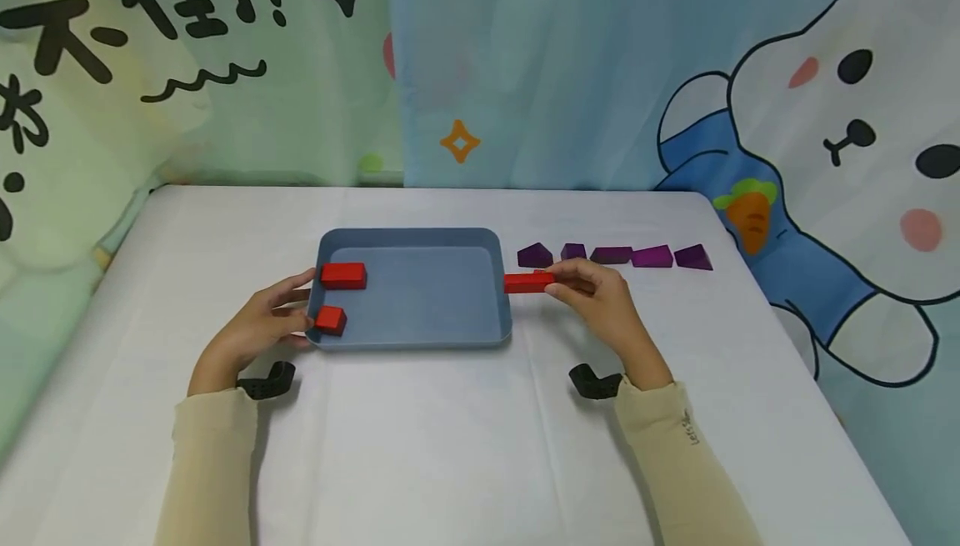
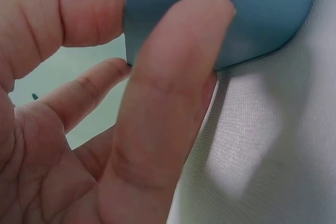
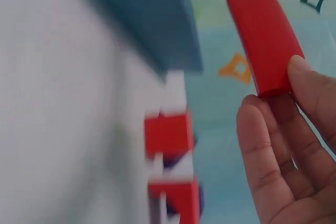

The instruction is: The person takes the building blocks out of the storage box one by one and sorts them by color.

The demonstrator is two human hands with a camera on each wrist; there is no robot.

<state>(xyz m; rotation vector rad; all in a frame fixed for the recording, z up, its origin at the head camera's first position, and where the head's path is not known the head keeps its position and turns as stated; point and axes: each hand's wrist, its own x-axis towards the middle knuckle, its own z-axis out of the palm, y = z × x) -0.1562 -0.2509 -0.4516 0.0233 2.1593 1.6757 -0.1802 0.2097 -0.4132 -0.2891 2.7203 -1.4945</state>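
Observation:
A blue-grey tray (image 1: pixel 420 346) lies on the table with two red blocks, a longer one (image 1: pixel 343 276) and a shorter one (image 1: pixel 331 320), at its left end. My left hand (image 1: pixel 258 325) holds the tray's left edge. Its thumb (image 2: pixel 173 77) lies against the outer wall, with a finger at the rim. Past the tray's right rim, my right hand (image 1: pixel 596 296) pinches a long red block (image 3: pixel 265 40) by one end between thumb and fingers. The block's far end reaches the rim in the head view.
A row of several purple blocks (image 1: pixel 652 257) lies at the back right of the white table (image 1: pixel 435 446). In the right wrist view, two blurred red blocks (image 3: pixel 168 136) stand near purple ones. A printed curtain (image 1: pixel 525 71) hangs behind the table.

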